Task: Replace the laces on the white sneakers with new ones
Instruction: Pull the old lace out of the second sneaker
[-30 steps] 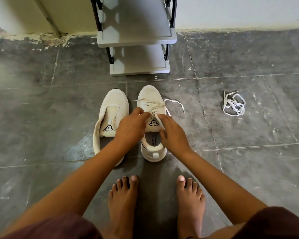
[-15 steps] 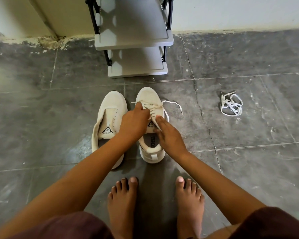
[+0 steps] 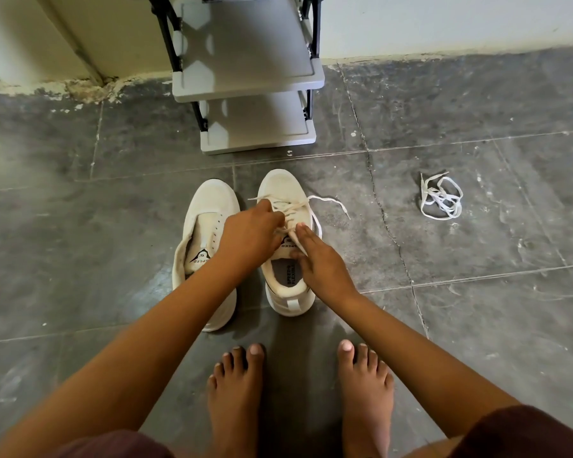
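Observation:
Two white sneakers stand side by side on the grey tile floor. The left sneaker (image 3: 209, 223) has no lace and its tongue lies open. The right sneaker (image 3: 283, 190) is partly laced with a white lace (image 3: 328, 201), one loose end trailing to the right. My left hand (image 3: 248, 236) is over the eyelets, fingers curled on the lace crossings. My right hand (image 3: 321, 262) pinches a lace strand at the tongue, index finger stretched forward. A loose bundle of white laces (image 3: 441, 200) lies on the floor to the right.
A grey plastic shoe rack (image 3: 245, 77) with black posts stands just beyond the sneakers against the wall. My bare feet (image 3: 235, 391) are planted on the tiles in front of the shoes. Cracked tile joints run to the right.
Both hands have crept forward along the right sneaker, from the tongue toward the middle eyelets. The view has tilted slightly; the shoes and loose laces have not moved.

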A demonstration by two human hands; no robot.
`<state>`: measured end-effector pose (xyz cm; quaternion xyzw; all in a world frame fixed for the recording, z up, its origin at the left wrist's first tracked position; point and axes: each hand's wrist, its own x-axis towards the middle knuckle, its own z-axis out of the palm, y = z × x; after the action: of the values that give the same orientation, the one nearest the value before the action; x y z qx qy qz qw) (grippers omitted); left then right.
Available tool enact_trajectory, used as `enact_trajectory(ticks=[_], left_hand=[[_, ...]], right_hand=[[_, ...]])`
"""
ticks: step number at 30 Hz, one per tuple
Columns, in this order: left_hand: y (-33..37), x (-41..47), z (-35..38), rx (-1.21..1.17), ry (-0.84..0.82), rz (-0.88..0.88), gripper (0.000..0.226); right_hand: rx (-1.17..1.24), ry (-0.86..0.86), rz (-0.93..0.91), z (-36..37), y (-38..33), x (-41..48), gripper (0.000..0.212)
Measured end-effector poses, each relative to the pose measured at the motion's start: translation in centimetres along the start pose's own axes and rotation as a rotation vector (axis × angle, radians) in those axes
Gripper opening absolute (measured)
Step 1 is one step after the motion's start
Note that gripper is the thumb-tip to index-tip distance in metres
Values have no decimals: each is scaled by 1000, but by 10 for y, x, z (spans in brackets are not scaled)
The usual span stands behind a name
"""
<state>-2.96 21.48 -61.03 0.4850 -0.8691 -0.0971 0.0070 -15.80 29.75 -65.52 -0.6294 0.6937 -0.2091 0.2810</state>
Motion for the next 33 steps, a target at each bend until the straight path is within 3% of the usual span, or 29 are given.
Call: enact_trajectory(ticks=[5, 7, 11, 14, 19, 24, 27, 29, 31, 33], left_hand=[[9, 2, 2, 141, 22, 20, 18], [12, 7, -1, 74, -14, -12, 16], [12, 15, -16, -736, -136, -328, 8], [12, 11, -21, -981, -172, -395, 3], [4, 6, -14, -425, -128, -108, 25], [6, 0, -7, -219, -27, -75, 22], [16, 1, -12, -71, -52, -93, 21], [20, 6, -20, -298, -67, -165, 14], [24, 13, -29, -796, -109, -314, 12], [24, 13, -34, -1055, -75, -394, 11]], right_hand=[[2, -13, 15, 1, -1, 2, 51], [-12, -22, 28, 1, -1, 2, 53], [-21, -42, 44, 1, 2, 3, 59], [-26, -44, 33, 2, 3, 5, 58], [16, -17, 2, 2, 4, 2, 53], [31, -13, -9, 2, 5, 2, 52], [25, -21, -4, 2, 5, 4, 56], [14, -36, 0, 0, 7, 6, 58], [13, -43, 19, -2, 9, 7, 61], [-5, -46, 32, -1, 9, 8, 60]])
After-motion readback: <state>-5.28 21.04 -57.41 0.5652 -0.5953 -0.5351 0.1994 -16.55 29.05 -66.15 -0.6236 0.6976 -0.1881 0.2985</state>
